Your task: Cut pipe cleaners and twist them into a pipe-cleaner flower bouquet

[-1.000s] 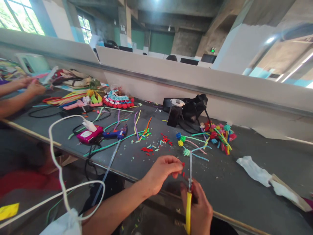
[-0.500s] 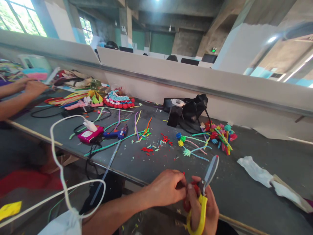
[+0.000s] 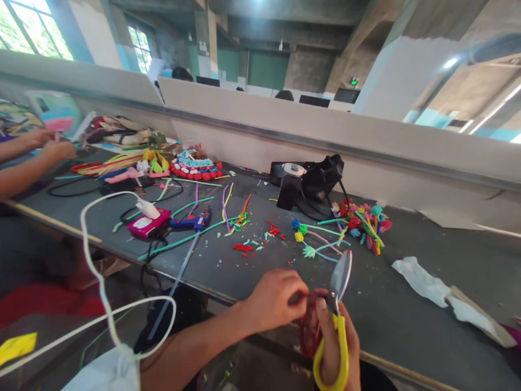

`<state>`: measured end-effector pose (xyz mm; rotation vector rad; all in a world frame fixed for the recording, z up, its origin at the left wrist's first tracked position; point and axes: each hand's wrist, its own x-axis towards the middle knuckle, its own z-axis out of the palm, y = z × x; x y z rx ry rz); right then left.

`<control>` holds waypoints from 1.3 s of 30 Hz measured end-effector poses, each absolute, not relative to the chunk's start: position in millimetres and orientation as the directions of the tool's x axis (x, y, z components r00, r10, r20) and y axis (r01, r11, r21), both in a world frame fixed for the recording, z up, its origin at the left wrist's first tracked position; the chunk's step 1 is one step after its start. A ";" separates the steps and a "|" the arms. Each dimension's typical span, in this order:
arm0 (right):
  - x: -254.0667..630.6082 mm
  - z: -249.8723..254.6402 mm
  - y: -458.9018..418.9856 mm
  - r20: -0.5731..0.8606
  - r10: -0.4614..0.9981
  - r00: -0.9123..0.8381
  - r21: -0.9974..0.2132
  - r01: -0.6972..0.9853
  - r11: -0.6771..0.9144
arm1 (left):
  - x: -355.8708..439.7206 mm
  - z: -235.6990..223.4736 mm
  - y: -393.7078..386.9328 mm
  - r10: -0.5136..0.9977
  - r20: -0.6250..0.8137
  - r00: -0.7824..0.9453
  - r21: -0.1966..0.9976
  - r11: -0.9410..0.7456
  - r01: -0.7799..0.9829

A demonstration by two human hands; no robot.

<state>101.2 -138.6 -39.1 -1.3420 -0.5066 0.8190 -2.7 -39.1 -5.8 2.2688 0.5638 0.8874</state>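
Note:
My right hand (image 3: 340, 342) grips a pair of scissors (image 3: 341, 277) by a yellow handle loop, its blades pointing up and to the right. Close against it, my left hand (image 3: 279, 301) pinches a short red pipe cleaner piece (image 3: 311, 297), mostly hidden by fingers of both hands. A dark red loop hangs beside the right thumb; its kind is unclear. Beyond the hands lie small heaps of cut red pipe cleaner bits (image 3: 243, 247). Pipe cleaner flowers (image 3: 309, 252) with blue, green and yellow heads lie behind the scissors.
A blue glue gun (image 3: 195, 221) and a magenta box (image 3: 150, 223) with a white cable lie left. A black bag (image 3: 324, 179) and phone (image 3: 288, 191) stand at the back, near bunched colourful flowers (image 3: 368, 228). White tissue (image 3: 421, 282) lies right. Another person's hands (image 3: 52, 146) work far left.
My right hand has turned the scissors from upright, tilting the blades rightward. My left hand has moved down and right to meet the right hand. The other person's hands have shifted slightly.

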 end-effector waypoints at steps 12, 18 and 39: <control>96.8 -68.2 -136.3 0.529 0.700 0.480 -0.650 0.759 -0.029 | -6.3 17.8 -30.3 0.799 -0.112 0.591 0.651 0.509 -0.564; 98.4 -67.2 -137.0 0.608 0.687 0.398 -0.531 0.847 -0.021 | -5.7 22.0 -35.1 0.797 -0.102 0.596 0.661 0.502 -0.558; 99.8 -77.8 -138.7 0.687 0.664 0.297 -0.393 0.919 -0.004 | -3.0 16.9 -39.3 0.819 -0.126 0.559 0.678 0.483 -0.554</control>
